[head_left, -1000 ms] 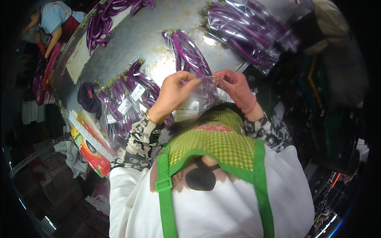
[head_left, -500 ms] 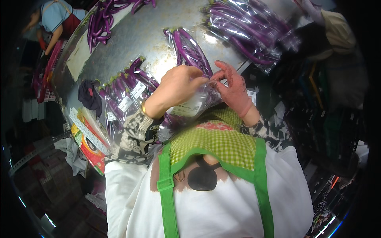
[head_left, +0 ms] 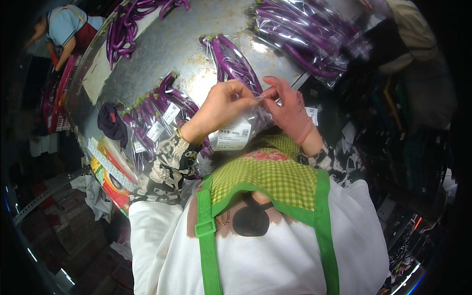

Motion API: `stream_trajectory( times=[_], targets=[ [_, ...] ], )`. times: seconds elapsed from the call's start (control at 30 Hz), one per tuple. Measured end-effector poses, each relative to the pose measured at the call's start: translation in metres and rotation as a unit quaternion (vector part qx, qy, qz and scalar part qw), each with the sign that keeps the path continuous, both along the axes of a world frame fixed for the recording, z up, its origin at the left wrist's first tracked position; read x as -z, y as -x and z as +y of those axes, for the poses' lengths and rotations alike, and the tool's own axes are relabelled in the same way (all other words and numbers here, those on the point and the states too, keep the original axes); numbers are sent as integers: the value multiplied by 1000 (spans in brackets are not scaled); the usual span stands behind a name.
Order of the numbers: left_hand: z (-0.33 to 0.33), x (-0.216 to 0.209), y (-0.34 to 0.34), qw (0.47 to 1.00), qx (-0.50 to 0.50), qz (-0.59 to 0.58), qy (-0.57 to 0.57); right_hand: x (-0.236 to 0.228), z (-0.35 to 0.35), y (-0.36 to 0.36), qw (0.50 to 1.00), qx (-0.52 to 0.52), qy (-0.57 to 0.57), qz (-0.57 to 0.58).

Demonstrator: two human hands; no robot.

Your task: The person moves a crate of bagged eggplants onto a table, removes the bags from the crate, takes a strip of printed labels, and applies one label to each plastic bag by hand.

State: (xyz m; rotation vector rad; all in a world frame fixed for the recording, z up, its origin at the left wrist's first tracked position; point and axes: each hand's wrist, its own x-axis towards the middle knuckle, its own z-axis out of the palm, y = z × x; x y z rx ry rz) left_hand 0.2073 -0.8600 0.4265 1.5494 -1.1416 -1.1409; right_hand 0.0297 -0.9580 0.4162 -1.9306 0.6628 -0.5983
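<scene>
A clear plastic bag of long purple eggplants (head_left: 233, 64) lies before me, its stem ends pointing away. My bare left hand (head_left: 221, 104) pinches the bag's near end between thumb and fingers. Opposite it, my right hand (head_left: 289, 110), in a reddish glove, pinches the same gathered plastic. The fingertips of both hands almost meet there. Below my left hand a white printed label (head_left: 231, 135) shows on the plastic. To the left, several bagged eggplants with white labels (head_left: 152, 110) lie in a row on the metal table (head_left: 162, 54).
More bagged eggplants (head_left: 300, 37) are piled at the far right. Loose eggplants (head_left: 122, 34) lie at the far left. A dark cloth (head_left: 112, 122) and a colourful package (head_left: 110, 179) sit by the left edge. Another person (head_left: 71, 29) in blue bends over a pink crate (head_left: 66, 93).
Both hands stay on the bag's end, with small finger movements and the right fingers curling in closer. The white label has turned to face up more fully.
</scene>
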Motion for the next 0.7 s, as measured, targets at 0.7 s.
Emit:
stream_trajectory(
  times=[0.7],
  targets=[
    [12,6,5,989,-120,-46,72,15,-3,8,943,-41,-294,-153]
  ],
)
